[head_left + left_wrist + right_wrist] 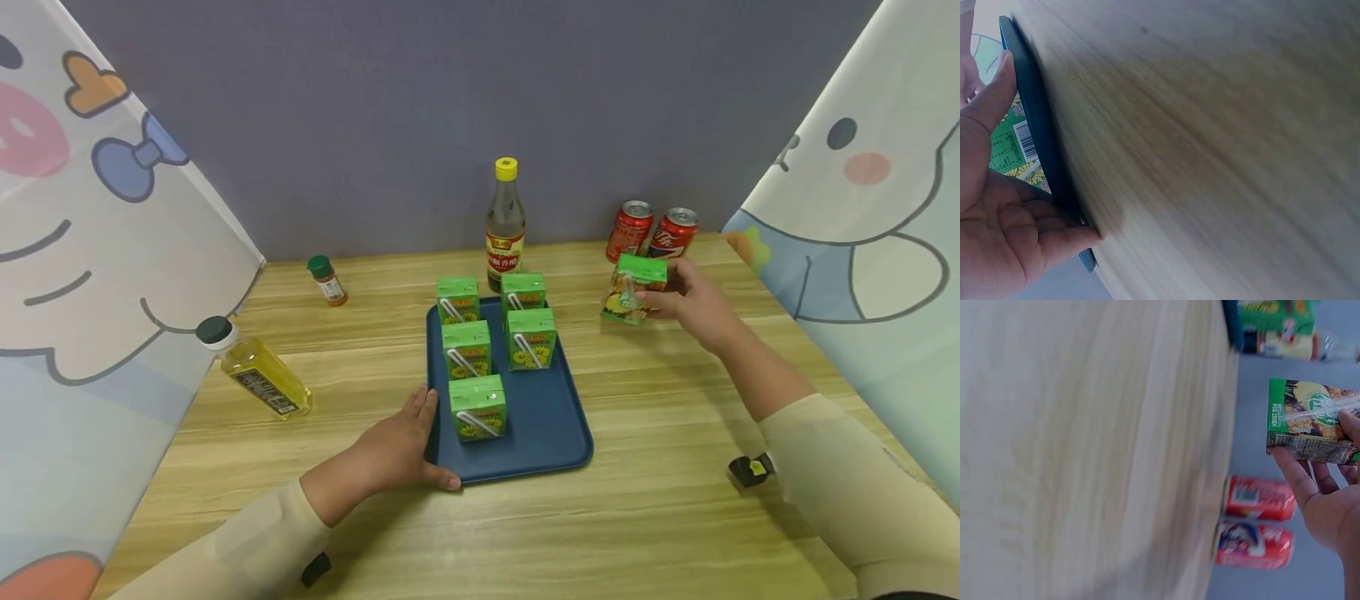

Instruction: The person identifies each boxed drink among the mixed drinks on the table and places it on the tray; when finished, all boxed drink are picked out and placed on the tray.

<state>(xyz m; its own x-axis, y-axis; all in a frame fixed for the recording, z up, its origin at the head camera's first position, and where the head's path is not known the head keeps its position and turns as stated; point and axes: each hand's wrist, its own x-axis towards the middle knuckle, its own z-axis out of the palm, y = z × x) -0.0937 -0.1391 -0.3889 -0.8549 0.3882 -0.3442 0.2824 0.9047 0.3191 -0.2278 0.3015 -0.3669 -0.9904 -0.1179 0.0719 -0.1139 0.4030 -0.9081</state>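
My right hand (693, 304) grips a drink carton (632, 292) with a green top and a pineapple picture, a wrapped straw on its side. In the right wrist view, this carton (1310, 415) is above the tabletop, fingers and thumb on its sides. My left hand (401, 446) touches the near left corner of a dark blue tray (540, 425); its fingers lie along the left edge and its thumb at the front edge. On the tray stand several green chrysanthemum drink cartons (477, 408) with straws, in two columns.
Two red soda cans (630, 231) stand at the back right. A dark sauce bottle (506, 225) with a yellow cap is behind the tray. On the left are an oil bottle (258, 371) and a small green-capped spice jar (327, 281). A grey partition (360, 125) borders the table's back.
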